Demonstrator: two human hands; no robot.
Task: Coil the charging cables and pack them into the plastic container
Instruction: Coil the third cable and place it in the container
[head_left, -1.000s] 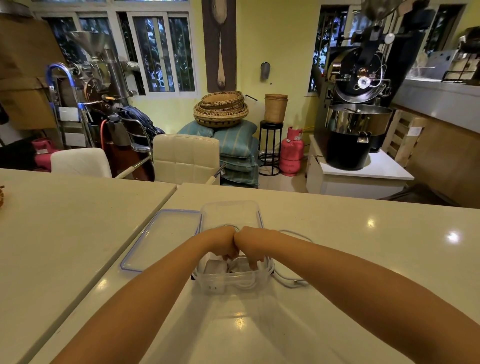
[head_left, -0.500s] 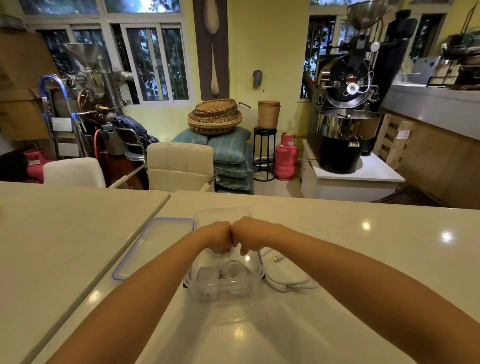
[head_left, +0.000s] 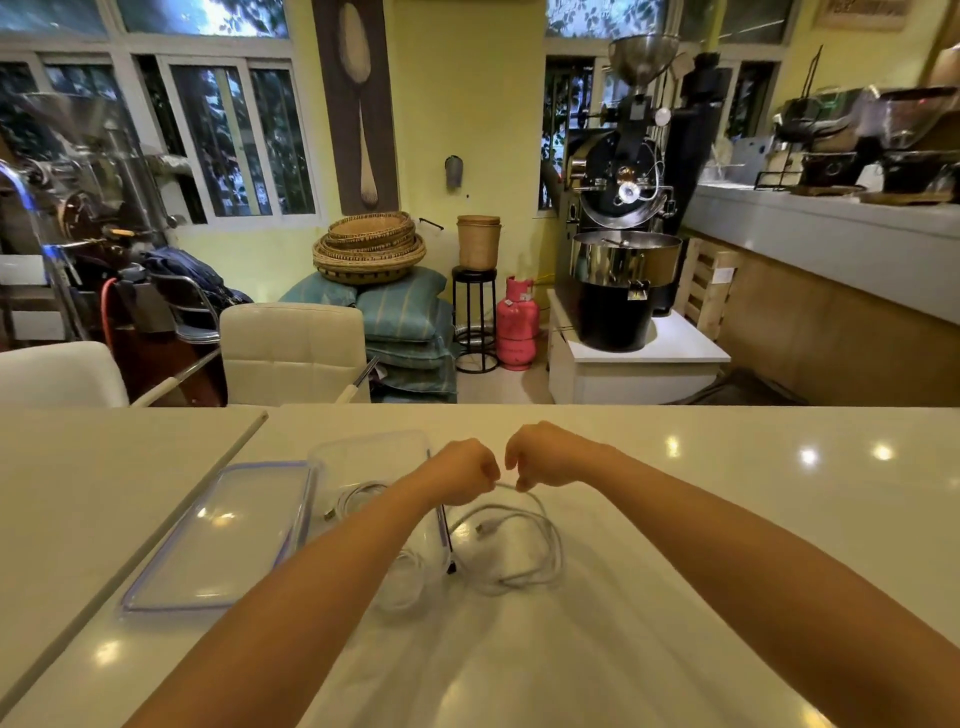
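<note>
A clear plastic container (head_left: 363, 452) stands on the white table, partly behind my left forearm, with a coiled white cable (head_left: 353, 499) inside it. A second white charging cable (head_left: 524, 551) lies in loose loops on the table just right of the container. My left hand (head_left: 462, 470) and my right hand (head_left: 540, 457) are fisted close together above it, each pinching a short stretch of this cable between them. The cable's plug end rests inside the loop.
The container's clear lid (head_left: 223, 535) with a blue rim lies flat to the left. A seam between two tabletops (head_left: 156, 525) runs diagonally at left. Cream chairs (head_left: 291, 353) stand behind the far table edge.
My hands have lifted away from over the container and drifted right, slightly apart. The loose cable has been drawn out into wider loops beside the container. The camera tilted upward.
</note>
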